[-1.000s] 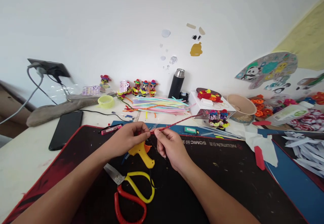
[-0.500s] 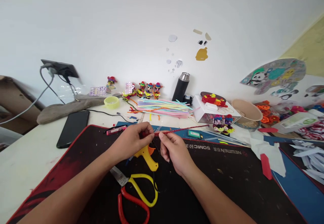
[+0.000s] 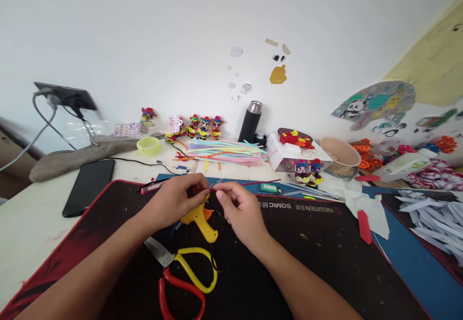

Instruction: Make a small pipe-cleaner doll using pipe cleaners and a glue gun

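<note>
Lying on the desk point(image 3: 47, 228): one black mat point(image 3: 321, 235). Two hands: left hand point(image 3: 179, 197), right hand point(image 3: 244, 214). Scissors point(image 3: 167, 260), one. One yellow glue gun point(image 3: 203, 225). Two bowls: beige bowl point(image 3: 339, 152), lime bowl point(image 3: 148, 148), contents indistinct from here. One red stem point(image 3: 262, 182), pinched in both hands' fingertips above the mat.

Long, thin, fuzzy dark-red craft stem point(image 3: 265, 181). Yellow plastic glue gun point(image 3: 204, 226), trigger orange. Steel-bladed scissors point(image 3: 164, 256), one loop handle yellow, other red. Broad flat black desk mat point(image 3: 300, 252), red-edged, smoky red pattern at left, pale lettering along far side. Straight fuzzy stems in bundle point(image 3: 227, 151), pastel pink, blue, yellow. Cylindrical black flask point(image 3: 249, 125), silver cap. Round yellow-green plastic bowl point(image 3: 148, 147). Rectangular black phone point(image 3: 88, 188).
</note>
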### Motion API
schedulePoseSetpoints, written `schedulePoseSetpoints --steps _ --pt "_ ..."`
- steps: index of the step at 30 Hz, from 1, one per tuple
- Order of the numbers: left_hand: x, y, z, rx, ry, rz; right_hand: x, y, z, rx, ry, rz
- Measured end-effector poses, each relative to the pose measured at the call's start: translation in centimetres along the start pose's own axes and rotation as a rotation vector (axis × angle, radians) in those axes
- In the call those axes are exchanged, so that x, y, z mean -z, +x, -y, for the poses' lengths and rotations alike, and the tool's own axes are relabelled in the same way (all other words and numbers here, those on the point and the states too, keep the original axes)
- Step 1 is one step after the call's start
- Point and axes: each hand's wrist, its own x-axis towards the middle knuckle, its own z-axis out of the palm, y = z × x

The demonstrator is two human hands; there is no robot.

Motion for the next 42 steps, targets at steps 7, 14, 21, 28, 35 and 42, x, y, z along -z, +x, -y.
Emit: schedulePoseSetpoints --steps 7,14,21,28,35,42 --pt "-0.39 -0.20 0.02 -0.042 0.029 0.046 -0.02 0.06 -0.70 0.133 -0.335 -0.008" --pt "-0.81 -0.16 0.02 -0.044 0.069 0.077 -0.03 0.03 -0.66 0.149 -0.415 -0.015" --pt "-0.79 -0.19 0.11 -0.052 0.065 0.067 -0.05 0.02 -0.92 0.155 -0.426 -0.015" --pt "-0.81 -0.04 -0.16 -0.016 0.090 0.086 -0.06 0.16 -1.00 0.161 -0.496 -0.013" --pt "-0.83 -0.04 -0.24 0.003 0.103 0.080 -0.15 0.14 -1.09 0.166 -0.524 -0.011" --pt "-0.99 -0.10 -0.08 -0.003 0.121 0.070 -0.16 0.07 -0.99 0.150 -0.529 -0.006"
